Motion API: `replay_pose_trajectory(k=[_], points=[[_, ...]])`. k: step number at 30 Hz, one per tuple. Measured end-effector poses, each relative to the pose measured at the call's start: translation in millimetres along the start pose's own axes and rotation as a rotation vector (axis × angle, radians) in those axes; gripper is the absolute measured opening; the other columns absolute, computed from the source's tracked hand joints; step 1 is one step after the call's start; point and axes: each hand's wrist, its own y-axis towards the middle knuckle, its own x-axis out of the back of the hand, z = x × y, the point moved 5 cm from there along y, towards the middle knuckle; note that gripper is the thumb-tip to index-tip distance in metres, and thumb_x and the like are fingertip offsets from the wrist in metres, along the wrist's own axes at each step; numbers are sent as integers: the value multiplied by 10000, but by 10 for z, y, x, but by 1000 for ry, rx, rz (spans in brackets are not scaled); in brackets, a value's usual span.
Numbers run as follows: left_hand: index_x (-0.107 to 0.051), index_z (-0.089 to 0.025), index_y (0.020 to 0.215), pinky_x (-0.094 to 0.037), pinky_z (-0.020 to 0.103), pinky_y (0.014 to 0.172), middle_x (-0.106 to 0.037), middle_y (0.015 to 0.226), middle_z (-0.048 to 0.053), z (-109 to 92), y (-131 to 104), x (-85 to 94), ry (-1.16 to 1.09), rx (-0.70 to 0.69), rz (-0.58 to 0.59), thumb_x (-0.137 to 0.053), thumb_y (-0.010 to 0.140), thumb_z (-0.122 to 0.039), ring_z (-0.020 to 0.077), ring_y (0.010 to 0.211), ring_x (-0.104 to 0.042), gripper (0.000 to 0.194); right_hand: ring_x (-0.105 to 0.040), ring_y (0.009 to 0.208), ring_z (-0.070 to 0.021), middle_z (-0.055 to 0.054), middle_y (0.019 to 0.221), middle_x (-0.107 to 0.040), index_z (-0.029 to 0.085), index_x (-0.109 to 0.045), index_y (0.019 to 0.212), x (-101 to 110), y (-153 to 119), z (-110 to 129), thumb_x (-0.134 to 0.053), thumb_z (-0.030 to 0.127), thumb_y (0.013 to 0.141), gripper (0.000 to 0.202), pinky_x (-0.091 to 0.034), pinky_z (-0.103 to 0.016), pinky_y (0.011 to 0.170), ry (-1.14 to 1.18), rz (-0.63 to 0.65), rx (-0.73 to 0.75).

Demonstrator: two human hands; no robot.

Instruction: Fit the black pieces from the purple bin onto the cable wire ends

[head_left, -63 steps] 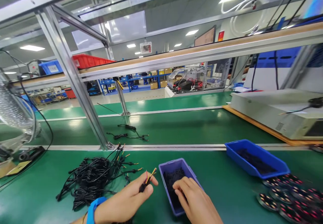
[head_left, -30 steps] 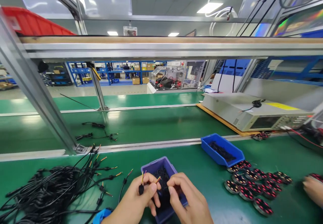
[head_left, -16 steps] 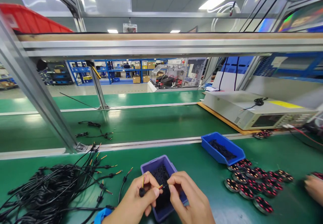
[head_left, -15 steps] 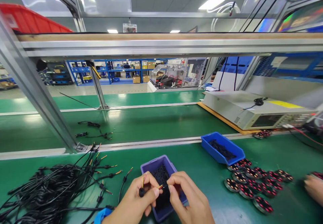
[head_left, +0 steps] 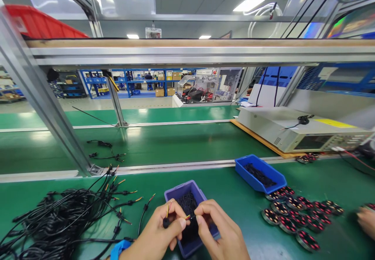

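Observation:
My left hand [head_left: 159, 228] is closed on a black cable, pinching its thin red and yellow wire ends [head_left: 187, 217] between thumb and forefinger. The cable's round black collar [head_left: 165, 223] shows beside the fingers, with more yellow and red wire above it. Closed in a pinch, my right hand [head_left: 224, 230] holds a small black sleeve [head_left: 192, 216] against the wire tips. Whether the wires are inside the sleeve I cannot tell. Both hands are over a purple bin [head_left: 179, 188] of small black pieces [head_left: 187, 202].
Black cables [head_left: 58, 221] lie heaped at the left. Right of the hands stand a blue bin [head_left: 246, 176] of black pieces and several round motor parts [head_left: 288, 225]. Another person's hand [head_left: 366, 219] is at the right edge. A grey instrument [head_left: 293, 123] sits behind.
The view has shifted slightly. My hands keep the same hold on the wires and sleeve. The other person's hand has moved slightly toward the right edge.

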Motion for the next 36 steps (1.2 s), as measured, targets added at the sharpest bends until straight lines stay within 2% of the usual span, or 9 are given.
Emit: replay_pose_trajectory(k=[4, 10, 20, 26, 30, 36], points=[[-546, -184, 730, -314, 209, 443, -486, 603, -41, 22, 23, 14, 29, -7, -20, -645, 814, -581, 89, 480, -395, 417, -637, 687, -137, -1, 823, -619, 236, -552, 917, -23, -10, -7, -481, 77, 919, 173, -503, -196, 608, -2, 25, -5], [-549, -183, 730, -321, 211, 449, -489, 591, -41, 21, 27, 25, 31, 9, -35, -651, 804, -586, 94, 482, -407, 422, -622, 644, -133, 0, 806, -617, 232, -559, 911, 14, -10, -10, -490, 99, 927, 150, -502, -198, 586, -11, -14, -8], [-566, -172, 715, -334, 196, 435, -507, 619, -39, 48, 29, 13, 9, -25, -18, -668, 807, -576, 73, 463, -424, 427, -630, 605, -126, -6, 785, -632, 224, -572, 882, -30, -1, 40, -487, 98, 923, 158, -513, -191, 544, -10, 13, 29], [-600, -154, 691, -379, 201, 439, -528, 588, -29, 140, 70, 46, -54, -32, -65, -696, 779, -598, 77, 437, -467, 462, -694, 750, -175, -51, 831, -697, 220, -649, 937, -4, 18, 78, -498, 151, 966, 168, -562, -240, 665, 7, -24, 93], [-603, -156, 707, -377, 194, 449, -516, 591, -36, 109, 52, 51, -42, -14, -68, -700, 795, -564, 77, 455, -465, 429, -669, 659, -147, -43, 835, -701, 220, -671, 939, 45, 37, 41, -544, 224, 979, 133, -540, -204, 586, 90, -68, -34], [-594, -161, 680, -377, 199, 438, -505, 598, -34, 51, 35, 28, 4, -19, -58, -697, 773, -601, 77, 449, -455, 461, -614, 562, -140, -32, 767, -683, 218, -682, 849, 41, 36, 51, -530, 399, 989, 275, -515, -207, 532, 152, -113, -151]])
